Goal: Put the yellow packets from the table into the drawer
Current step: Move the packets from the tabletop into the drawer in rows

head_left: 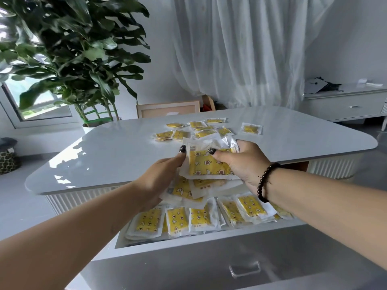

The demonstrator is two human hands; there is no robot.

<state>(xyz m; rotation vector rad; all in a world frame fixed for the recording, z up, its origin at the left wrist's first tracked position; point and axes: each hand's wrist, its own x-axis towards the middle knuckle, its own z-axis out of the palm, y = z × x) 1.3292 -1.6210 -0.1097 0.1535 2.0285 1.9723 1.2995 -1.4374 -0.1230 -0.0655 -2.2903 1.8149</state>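
A leafy potted plant (pixel 73 55) stands at far left behind the glossy white table (pixel 125 151). Your left hand (pixel 159 181) grips a stack of yellow packets (pixel 207 164) from one side, fingers curled under it; your right hand (pixel 240 162), a dark bead bracelet (pixel 266 183) on its wrist, clamps the other side. The stack hangs above the open drawer (pixel 188 258), already lined with packets, while loose packets (pixel 201 130) lie scattered on the table beyond.
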